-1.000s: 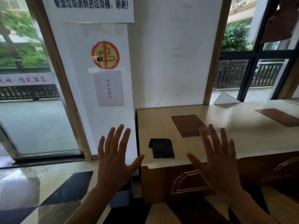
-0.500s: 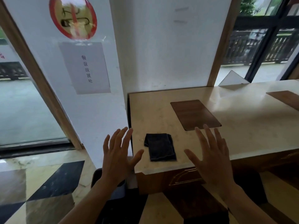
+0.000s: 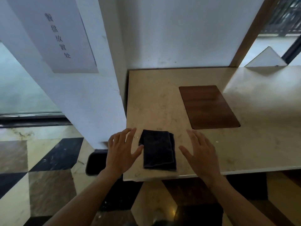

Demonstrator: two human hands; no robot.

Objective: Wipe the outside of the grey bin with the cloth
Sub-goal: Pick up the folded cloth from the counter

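Reaching forward from the bottom of the view, two bare forearms lead up to two spread hands over the near edge of a beige stone counter (image 3: pixel 162 101). The left hand (image 3: pixel 121 150) is held with fingers released and fanned apart, palm facing down and forward, gripping nothing; it sits at the counter's near left corner, partly over the stone and partly over the floor beside it. Its thumb tip comes just beside the left edge of the cloth (image 3: pixel 158 150), and whether it touches cannot be told. The right hand (image 3: pixel 199 156) is likewise loose and splayed, empty, over the counter's near edge, with its thumb pointing toward the cloth's right side but apart from it.

That cloth, dark and folded into a rough rectangle, lies flat on the counter between the two hands, close to the near edge. Below the counter's left corner, on the floor, the grey bin (image 3: pixel 96 162) stands with its dark opening facing up; only its rim and part of its inside show, as the left wrist covers its right side. It rests on a checkered floor (image 3: pixel 48 160) of black and pale tiles.

Farther back on the counter, to the right of the cloth, a brown wooden inlay panel (image 3: pixel 208 106) is set flush into the stone. Behind the counter rises a white wall (image 3: pixel 179 30), and to the counter's left a white pillar carries a paper notice (image 3: pixel 63 36) with a column of printed characters.
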